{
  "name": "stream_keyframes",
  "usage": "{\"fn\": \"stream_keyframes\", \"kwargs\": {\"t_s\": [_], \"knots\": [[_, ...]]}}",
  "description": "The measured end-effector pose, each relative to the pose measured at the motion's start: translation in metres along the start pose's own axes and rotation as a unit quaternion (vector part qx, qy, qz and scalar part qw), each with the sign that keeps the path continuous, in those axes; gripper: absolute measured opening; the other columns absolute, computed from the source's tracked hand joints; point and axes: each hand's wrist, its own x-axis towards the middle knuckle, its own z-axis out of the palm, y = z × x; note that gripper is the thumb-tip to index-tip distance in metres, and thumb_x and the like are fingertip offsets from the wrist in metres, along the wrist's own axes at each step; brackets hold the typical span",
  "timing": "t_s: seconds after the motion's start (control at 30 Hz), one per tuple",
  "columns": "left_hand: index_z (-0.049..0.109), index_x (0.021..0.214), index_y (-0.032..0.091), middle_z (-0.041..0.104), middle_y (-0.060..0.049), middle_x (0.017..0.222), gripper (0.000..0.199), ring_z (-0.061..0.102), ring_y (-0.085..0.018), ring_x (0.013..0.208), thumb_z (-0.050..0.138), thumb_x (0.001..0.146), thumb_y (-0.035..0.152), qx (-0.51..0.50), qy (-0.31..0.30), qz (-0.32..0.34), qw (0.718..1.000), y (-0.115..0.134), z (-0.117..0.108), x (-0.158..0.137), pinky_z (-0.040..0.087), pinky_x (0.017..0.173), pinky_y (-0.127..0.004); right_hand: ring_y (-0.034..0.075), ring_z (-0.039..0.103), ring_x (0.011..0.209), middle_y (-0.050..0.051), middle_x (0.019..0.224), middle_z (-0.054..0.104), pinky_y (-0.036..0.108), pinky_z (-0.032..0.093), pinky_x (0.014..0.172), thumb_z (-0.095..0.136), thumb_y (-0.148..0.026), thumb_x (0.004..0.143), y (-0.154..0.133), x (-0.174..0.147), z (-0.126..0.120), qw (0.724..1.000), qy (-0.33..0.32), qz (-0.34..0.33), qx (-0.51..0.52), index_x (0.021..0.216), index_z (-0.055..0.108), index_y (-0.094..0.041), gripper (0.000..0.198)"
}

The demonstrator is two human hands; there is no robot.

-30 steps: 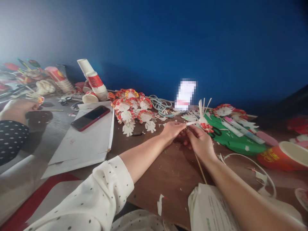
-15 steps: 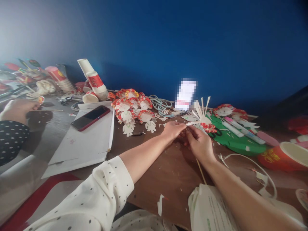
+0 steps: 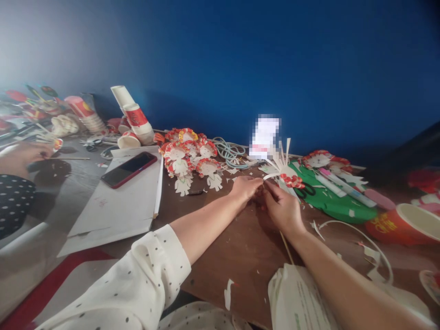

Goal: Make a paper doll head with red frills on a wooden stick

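My left hand [image 3: 247, 189] and my right hand [image 3: 283, 208] meet over the brown table, fingertips pinched together. Between them they hold a paper-cup cutout [image 3: 287, 172], white, with long straight strips fanning upward and red-and-white curled strips on its right side. One white strip bends down into my fingers, and the fingertips partly hide its end. A thin stick [image 3: 287, 247] shows below my right wrist. Left of my hands lie several finished-looking cutouts [image 3: 189, 158] with red curled rims and white doll-shaped bodies. Black scissor handles [image 3: 307, 190] lie just right of the held cutout.
A green sheet [image 3: 338, 206] with markers [image 3: 332, 181] lies at right, beside a red paper cup [image 3: 395, 224]. A phone [image 3: 129, 169] rests on white board [image 3: 113, 215]. Stacked cups [image 3: 137, 117] stand behind it. Another person's hand [image 3: 29, 153] is far left.
The held cutout has tilted and shifted slightly down and left with my hands. Both hands keep their pinch. The other person's hand at far left has moved a little.
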Motion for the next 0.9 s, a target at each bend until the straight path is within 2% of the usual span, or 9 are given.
{"fn": "stream_keyframes", "kwargs": {"t_s": [0.2,0.3,0.43,0.67,0.77,0.9], "knots": [[0.058,0.061,0.014,0.055,0.0,0.053,0.02,0.045,-0.007,0.045,0.069,0.077,0.02,-0.033,-0.007,0.001,0.999,0.0023,-0.0014,0.0003,0.032,0.046,-0.02,0.019,0.06,0.047,0.0,0.048,0.062,0.032,0.051,0.057,0.053,-0.037,0.087,-0.0018,0.002,-0.0049,1.0,-0.005,0.021,-0.01,0.121,0.071,-0.016,0.044],[0.059,0.065,0.014,0.057,-0.001,0.056,0.019,0.045,-0.007,0.046,0.069,0.079,0.021,-0.043,-0.023,0.003,0.999,0.0029,-0.0015,-0.0011,0.033,0.046,-0.021,0.019,0.058,0.046,-0.001,0.047,0.061,0.033,0.051,0.057,0.054,-0.038,0.086,-0.002,0.004,-0.0059,1.0,-0.004,0.026,0.002,0.12,0.072,-0.017,0.043],[0.059,0.067,0.015,0.058,-0.001,0.058,0.019,0.05,-0.01,0.049,0.072,0.078,0.023,-0.036,0.004,0.023,0.999,0.0012,-0.0004,-0.0028,0.034,0.048,-0.022,0.016,0.054,0.042,-0.001,0.046,0.059,0.031,0.048,0.052,0.055,-0.04,0.084,-0.0025,0.0062,-0.0061,0.997,-0.001,0.051,0.05,0.116,0.073,-0.015,0.044],[0.06,0.068,0.015,0.06,-0.003,0.06,0.023,0.049,-0.01,0.051,0.068,0.082,0.031,-0.023,-0.03,0.004,0.999,0.0039,0.0,-0.006,0.032,0.05,-0.023,0.011,0.041,0.036,-0.003,0.045,0.054,0.025,0.034,0.038,0.063,-0.042,0.078,-0.0076,0.0064,-0.0085,0.979,0.005,0.131,0.153,0.119,0.072,-0.012,0.052],[0.062,0.072,0.014,0.06,-0.003,0.062,0.019,0.05,-0.009,0.052,0.066,0.083,0.028,-0.029,-0.045,-0.008,0.998,0.0055,0.0002,-0.0061,0.031,0.048,-0.021,0.01,0.041,0.036,-0.003,0.044,0.053,0.024,0.033,0.038,0.062,-0.043,0.078,-0.0064,0.0062,-0.0075,0.98,0.008,0.125,0.157,0.119,0.072,-0.012,0.053],[0.061,0.069,0.014,0.057,-0.001,0.058,0.02,0.049,-0.008,0.049,0.062,0.085,0.026,-0.019,-0.053,-0.001,0.998,-0.0005,0.0001,0.0003,0.031,0.047,-0.02,0.014,0.047,0.039,-0.002,0.045,0.056,0.027,0.041,0.044,0.057,-0.043,0.083,-0.0026,0.0049,-0.0063,0.994,-0.018,0.069,0.085,0.121,0.071,-0.012,0.051]]}}
